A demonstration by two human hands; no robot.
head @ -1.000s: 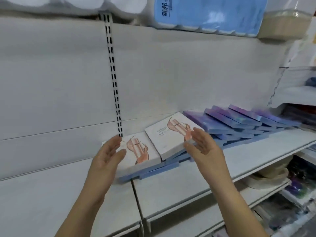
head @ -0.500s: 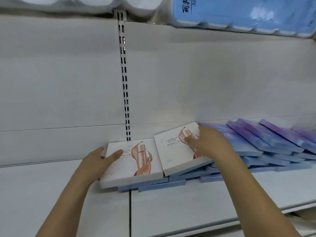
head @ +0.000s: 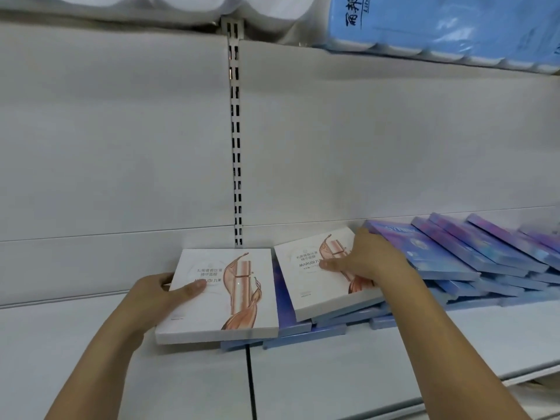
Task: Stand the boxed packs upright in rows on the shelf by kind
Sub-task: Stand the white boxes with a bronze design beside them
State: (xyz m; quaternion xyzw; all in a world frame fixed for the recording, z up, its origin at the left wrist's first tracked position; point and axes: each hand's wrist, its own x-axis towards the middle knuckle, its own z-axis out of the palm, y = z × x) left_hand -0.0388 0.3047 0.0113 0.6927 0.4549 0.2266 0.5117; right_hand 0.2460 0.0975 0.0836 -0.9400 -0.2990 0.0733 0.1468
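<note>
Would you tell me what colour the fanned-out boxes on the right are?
The boxes are blue blending into purple; head view.

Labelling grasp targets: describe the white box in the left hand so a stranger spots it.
Follow the slotted metal upright down to the white shelf. At its foot lies a flat white cardboard box with a copper bottle picture, gripped by the left hand. Its twin sits further right, tilted, under the right hand.

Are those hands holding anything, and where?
Left hand grips the left white box by its left edge, thumb on top. Right hand grips the right white box at its right side.
</note>
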